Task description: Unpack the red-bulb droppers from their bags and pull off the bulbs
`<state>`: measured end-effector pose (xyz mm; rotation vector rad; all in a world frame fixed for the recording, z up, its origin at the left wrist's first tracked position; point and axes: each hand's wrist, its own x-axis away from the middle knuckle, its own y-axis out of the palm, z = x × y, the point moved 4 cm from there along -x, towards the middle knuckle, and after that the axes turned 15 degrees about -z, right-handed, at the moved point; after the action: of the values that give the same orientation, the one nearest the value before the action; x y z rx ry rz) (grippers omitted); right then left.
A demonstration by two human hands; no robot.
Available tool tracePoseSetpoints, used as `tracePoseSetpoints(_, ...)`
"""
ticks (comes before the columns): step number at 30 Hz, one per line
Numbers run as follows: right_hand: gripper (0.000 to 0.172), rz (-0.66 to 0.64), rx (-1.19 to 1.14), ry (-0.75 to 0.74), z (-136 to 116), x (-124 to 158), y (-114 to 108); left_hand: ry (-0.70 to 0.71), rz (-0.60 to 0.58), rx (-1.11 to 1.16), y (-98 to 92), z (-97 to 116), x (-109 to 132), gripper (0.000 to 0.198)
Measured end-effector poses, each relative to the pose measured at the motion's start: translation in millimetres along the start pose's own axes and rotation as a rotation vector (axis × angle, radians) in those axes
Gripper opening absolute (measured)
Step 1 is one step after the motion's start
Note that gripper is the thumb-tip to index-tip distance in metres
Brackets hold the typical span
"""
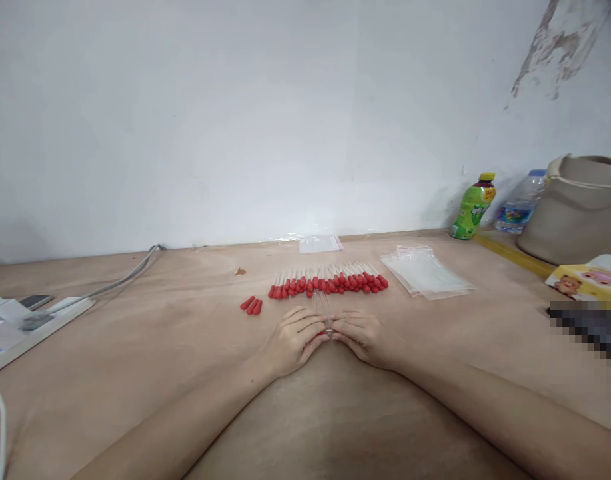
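My left hand [294, 339] and my right hand [361, 333] rest on the wooden table [135, 373] with fingertips meeting. Between them they pinch a small bundle of clear thin droppers [325, 308] that point away from me. Just beyond lies a row of several clear droppers with red rubber bulbs [330, 283]. Three loose red bulbs [251, 305] lie left of the row. A stack of clear zip bags [425, 272] lies to the right of the row.
A white power strip [40, 320] with cables and a phone sits at the left edge. Another small clear bag [320, 244] lies by the wall. A green bottle [472, 207], a water bottle [521, 203], a beige bag [580, 210] and a tissue pack [588, 280] stand right.
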<state>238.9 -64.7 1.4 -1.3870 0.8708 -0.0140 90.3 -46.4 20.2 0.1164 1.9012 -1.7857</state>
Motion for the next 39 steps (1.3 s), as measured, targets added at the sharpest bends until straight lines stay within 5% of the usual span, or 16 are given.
tracePoseSetpoints(14,0.014,0.012,0.196,-0.050,-9,5,-5,-0.030,-0.172,0.023,-0.9,-1,3,0.016)
tracePoseSetpoints(33,0.019,0.018,0.239,-0.106,-10,15,-8,0.022,-0.151,0.034,-1.3,1,9,0.014)
tracePoseSetpoints(39,0.017,0.091,0.180,0.176,7,21,-18,-0.137,-0.014,0.037,-12.3,-18,26,0.014)
